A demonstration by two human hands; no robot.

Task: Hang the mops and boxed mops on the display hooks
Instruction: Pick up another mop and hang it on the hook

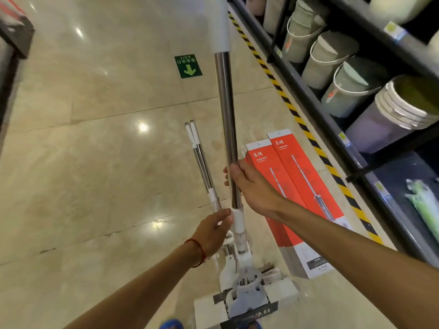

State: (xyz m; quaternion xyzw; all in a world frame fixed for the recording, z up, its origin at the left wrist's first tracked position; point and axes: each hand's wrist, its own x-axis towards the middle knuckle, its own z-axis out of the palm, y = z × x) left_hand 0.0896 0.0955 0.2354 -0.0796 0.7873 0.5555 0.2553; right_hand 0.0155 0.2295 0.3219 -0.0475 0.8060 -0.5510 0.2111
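Holding mop (226, 103) near upright, long axis running up out of frame, head sitting low by the floor (95, 150). Right hand (253, 187) is wrapping its fingers (228, 176) round the steel pole; left hand (211, 233) is pinching the white collar just below. Hooks aren't showing.

held mop (226, 119) between floor mops (202, 162) left, boxed mops (297, 186) right

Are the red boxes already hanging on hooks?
No, both red boxes lie flat on the floor.
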